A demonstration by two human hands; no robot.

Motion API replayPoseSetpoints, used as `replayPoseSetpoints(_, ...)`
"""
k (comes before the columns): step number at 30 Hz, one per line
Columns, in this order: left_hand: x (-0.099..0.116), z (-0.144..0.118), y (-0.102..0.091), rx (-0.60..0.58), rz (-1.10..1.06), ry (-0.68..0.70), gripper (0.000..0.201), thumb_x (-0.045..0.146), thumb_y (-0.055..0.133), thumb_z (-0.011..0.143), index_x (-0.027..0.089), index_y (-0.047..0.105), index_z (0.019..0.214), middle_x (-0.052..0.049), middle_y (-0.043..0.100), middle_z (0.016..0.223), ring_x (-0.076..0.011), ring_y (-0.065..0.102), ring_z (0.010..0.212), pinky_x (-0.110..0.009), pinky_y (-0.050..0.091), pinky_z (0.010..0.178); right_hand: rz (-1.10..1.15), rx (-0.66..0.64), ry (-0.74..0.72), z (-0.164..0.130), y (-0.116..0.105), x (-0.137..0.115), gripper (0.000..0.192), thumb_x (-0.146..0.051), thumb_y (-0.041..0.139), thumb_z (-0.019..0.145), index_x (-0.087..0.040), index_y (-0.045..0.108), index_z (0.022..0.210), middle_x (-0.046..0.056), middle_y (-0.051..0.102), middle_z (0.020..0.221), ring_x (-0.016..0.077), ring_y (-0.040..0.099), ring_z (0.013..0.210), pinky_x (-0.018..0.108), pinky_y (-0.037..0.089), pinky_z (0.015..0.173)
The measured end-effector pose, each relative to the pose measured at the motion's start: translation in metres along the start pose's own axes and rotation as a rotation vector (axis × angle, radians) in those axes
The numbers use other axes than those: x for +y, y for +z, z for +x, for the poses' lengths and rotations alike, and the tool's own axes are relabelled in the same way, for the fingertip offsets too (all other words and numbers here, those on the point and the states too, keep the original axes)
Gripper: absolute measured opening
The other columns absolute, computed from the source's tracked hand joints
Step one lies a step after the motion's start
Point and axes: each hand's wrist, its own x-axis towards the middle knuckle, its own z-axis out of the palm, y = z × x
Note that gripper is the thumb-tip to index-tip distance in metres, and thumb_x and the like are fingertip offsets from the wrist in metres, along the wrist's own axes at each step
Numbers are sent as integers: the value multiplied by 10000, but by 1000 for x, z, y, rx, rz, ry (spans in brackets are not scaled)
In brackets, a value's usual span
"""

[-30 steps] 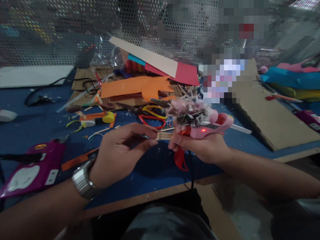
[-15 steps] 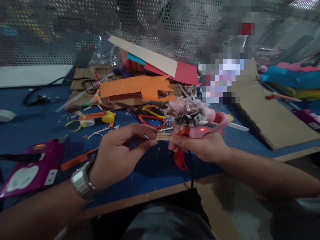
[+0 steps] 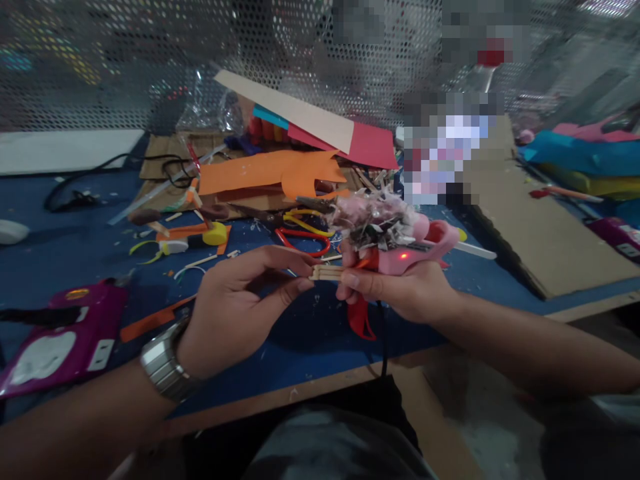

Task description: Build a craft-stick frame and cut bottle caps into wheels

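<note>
The small bundle of wooden sticks (image 3: pixel 326 272) sits between my two hands, held level above the blue table (image 3: pixel 90 257), and that is where I keep my attention. Compared with a second ago almost nothing has shifted: the bundle is at the same height and angle, and both hands have drifted only a touch upward and to the left. I read that as a hold, with the piece being kept steady rather than worked. My left hand (image 3: pixel 240 303) pinches the near end of the bundle between thumb and fingertips, the remaining fingers loosely curled, a metal wristwatch (image 3: pixel 163 363) on that wrist. My right hand (image 3: pixel 400 290) is closed around a pink glue gun (image 3: pixel 413 250) with a red light glowing on its side, and its thumb and forefinger also touch the far end of the sticks; I cannot make out the nozzle or whether it meets the wood. A clump of paper shreds (image 3: pixel 375 220) clings to the top of the gun, and its black cord (image 3: pixel 383 337) hangs down over the table edge. Just behind the hands lie red-handled scissors (image 3: pixel 303 241), further back orange paper cut-outs (image 3: pixel 270 172), and at far left a magenta packet (image 3: pixel 60 340).
</note>
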Motion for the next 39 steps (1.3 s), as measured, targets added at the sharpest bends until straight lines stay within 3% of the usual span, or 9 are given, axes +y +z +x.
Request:
replayPoseSetpoints(8,0,0,0,-3,-20,-29,148,183,846,909,321,795,916,24,870,1015,-237,846,918,-367,735,855,9,20,26,1,3,-4,440,-530,999,786,-234,702,919,-2,768,759,180,782,695,312,716,684)
replayPoseSetpoints(13,0,0,0,9,6,-26,135,186,843,901,315,803,914,4,873,998,-258,844,888,-400,736,841,-7,19,-30,2,2,1,409,-523,982,808,-232,719,926,9,770,806,203,805,738,329,715,677)
replayPoseSetpoints(24,0,0,-1,-13,40,19,133,215,846,921,337,794,932,53,871,1004,-207,835,885,-311,697,811,-67,4,-51,-1,-2,6,344,-496,945,866,-236,742,962,8,790,829,191,812,743,307,711,684)
replayPoseSetpoints(33,1,0,-1,-10,46,9,135,207,855,909,325,791,923,41,867,966,-216,831,834,-323,698,740,-71,3,-15,-1,0,3,352,-457,978,831,-228,750,971,3,793,812,185,814,744,289,713,688)
replayPoseSetpoints(39,-2,0,-1,-14,54,30,140,206,842,918,333,791,945,52,867,993,-211,835,872,-333,708,811,-23,5,-29,1,0,0,388,-441,1006,785,-210,730,931,-2,790,789,173,804,705,269,704,657)
